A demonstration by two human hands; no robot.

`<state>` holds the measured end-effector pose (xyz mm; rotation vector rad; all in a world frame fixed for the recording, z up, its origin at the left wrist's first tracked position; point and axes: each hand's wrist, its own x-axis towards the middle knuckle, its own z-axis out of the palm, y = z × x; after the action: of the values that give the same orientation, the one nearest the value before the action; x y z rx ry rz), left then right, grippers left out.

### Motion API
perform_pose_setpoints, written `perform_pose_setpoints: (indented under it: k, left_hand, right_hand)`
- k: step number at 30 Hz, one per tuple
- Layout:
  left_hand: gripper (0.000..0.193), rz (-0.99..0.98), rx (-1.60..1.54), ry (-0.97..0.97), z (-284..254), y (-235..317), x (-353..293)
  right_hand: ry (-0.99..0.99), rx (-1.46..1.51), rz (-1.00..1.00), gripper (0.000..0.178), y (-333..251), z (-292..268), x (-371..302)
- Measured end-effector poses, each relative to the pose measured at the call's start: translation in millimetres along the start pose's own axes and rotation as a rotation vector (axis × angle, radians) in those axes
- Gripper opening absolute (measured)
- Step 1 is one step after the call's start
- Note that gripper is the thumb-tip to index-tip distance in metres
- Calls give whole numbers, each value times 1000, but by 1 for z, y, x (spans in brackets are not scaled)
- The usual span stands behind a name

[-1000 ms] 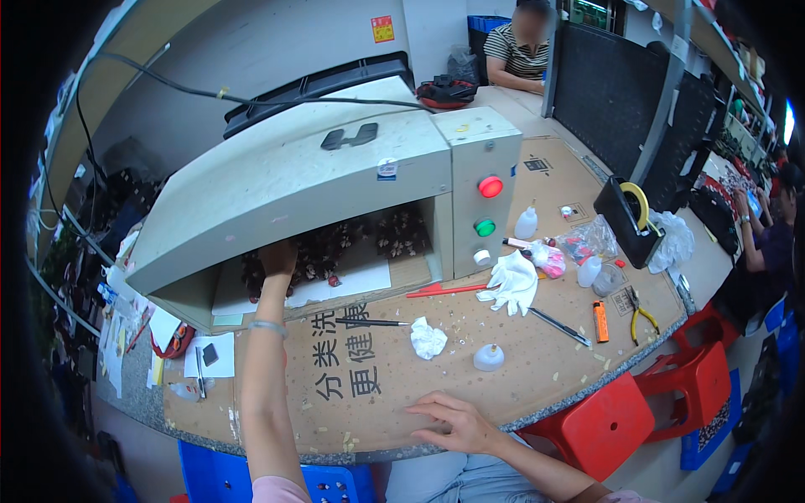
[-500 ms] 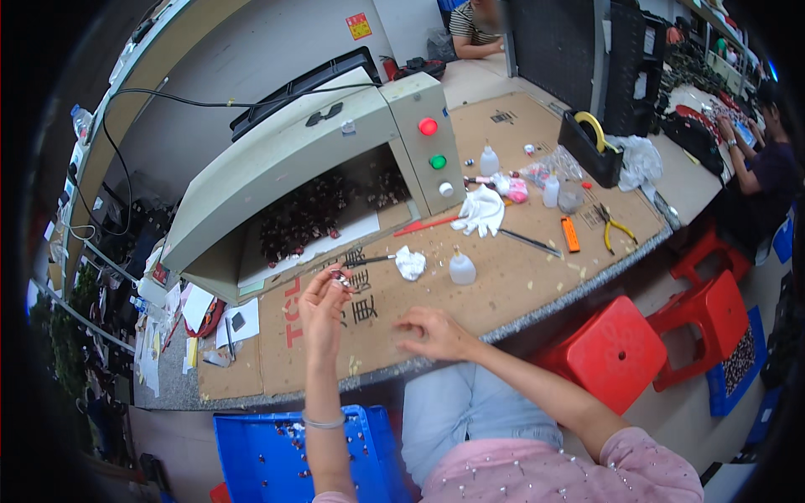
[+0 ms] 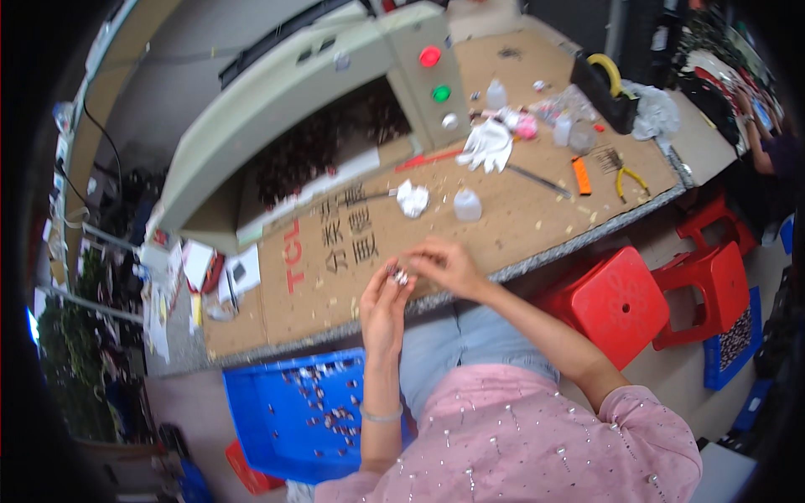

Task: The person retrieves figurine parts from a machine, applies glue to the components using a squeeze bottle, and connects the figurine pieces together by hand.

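Head view: the left hand, at the centre of the frame and slightly below mid-height, is clamped by its fingertips on a small piece, dark red and whitish in colour. The right hand is positioned just to the right of it, with fingers bent toward the small piece; whether its fingertips are together, apart or in contact with the piece cannot be told. Both hands are located at the front edge of the table, whose top carries a cardboard sheet. A blue tray, lower left of centre, contains scattered small pieces of similar colours. The light-grey machine occupies the upper left of the frame; dark-red pieces fill much of its opening. Its end panel, at upper centre, bears a red button, a green button and a white knob, arranged top to bottom. At centre, above the hands, a crumpled white tissue lies to the left of a squat translucent bottle. A white glove lies above the bottle; yellow-handled pliers lie at right of centre.
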<state>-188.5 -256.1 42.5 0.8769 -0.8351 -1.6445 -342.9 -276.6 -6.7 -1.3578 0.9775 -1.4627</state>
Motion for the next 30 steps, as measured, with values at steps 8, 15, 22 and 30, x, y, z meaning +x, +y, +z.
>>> perform_pose_setpoints:
  k: [8,15,22,30]
  left_hand:
    - [31,-22,1,-41,3,-7,4]
    - [27,-106,-81,-127,-8,-16,5]
    - [22,-98,-54,-117,-15,-31,6]
    - [20,-31,-20,-44,-22,-34,1]
  right_hand:
    - [-5,-84,-43,37,-33,4,-17]
    - [40,-305,-49,34,-43,6,-22]
    - [20,-429,-169,30,-33,2,-26]
    - [55,-108,54,29,-23,13,-31]
